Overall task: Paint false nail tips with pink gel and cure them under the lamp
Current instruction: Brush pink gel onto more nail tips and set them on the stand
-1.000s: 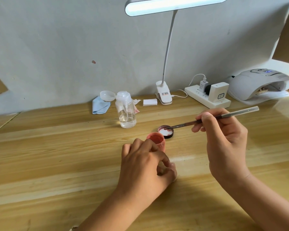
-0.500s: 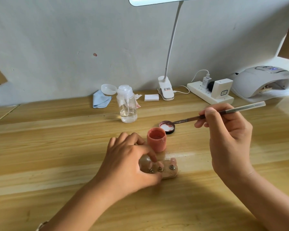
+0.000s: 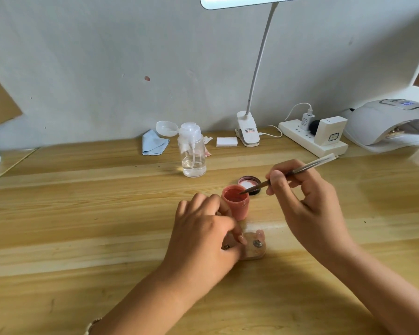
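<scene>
An open pink gel pot stands mid-table, its dark lid lying just behind it. My right hand pinches a thin metal-handled brush, and the bristle tip dips into the pot's pink gel. In front of the pot lies a small nail-tip holder with false tips on it. My left hand grips the holder's left part, covering most of it. The white curing lamp sits at the far right against the wall.
A clear pump bottle stands behind the pot, with a blue cloth and white pads near the wall. A clip desk lamp and a power strip with chargers are at the back right.
The brush tip moved from over the lid down into the gel pot. My left hand slid back off the pot and stays on the nail-tip holder.
</scene>
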### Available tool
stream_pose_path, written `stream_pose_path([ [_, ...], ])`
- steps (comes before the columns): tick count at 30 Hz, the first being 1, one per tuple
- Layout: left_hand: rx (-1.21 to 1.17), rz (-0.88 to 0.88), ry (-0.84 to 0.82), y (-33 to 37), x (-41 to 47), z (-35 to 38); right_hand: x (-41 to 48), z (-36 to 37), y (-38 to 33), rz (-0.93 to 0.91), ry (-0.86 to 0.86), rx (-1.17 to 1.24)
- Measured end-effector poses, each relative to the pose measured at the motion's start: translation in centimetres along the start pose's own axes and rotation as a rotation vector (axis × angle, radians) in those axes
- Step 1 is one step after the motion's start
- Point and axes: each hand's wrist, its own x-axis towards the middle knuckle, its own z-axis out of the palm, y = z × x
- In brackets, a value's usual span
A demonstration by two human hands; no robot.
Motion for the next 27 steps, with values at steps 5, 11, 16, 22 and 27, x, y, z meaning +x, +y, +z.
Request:
stream_pose_path([
  [5, 0.069, 0.172, 0.119, 0.4, -0.1, -0.3, 0.4, 0.6, -0.4, -0.092, -0.114, -0.114],
  [11, -0.387, -0.069, 0.305, -0.9, 0.4, -1.7, 0.4, 1.5, -0.3, -0.061, -0.217, -0.186],
  [16, -0.666, -0.22, 0.292, -1.8, 0.7, -1.3, 0.4, 1.4, -0.4, -0.071, -0.17, -0.19],
  [22, -0.914, -0.304, 0.284, -2.5, 1.0, -1.2, 0.4, 1.5, 0.0, -0.046, -0.203, -0.206],
  [27, -0.897, -0.315, 0.267, -2.8, 0.9, -1.1, 0.6, 1.2, 0.0, -0.06, -0.074, -0.154],
])
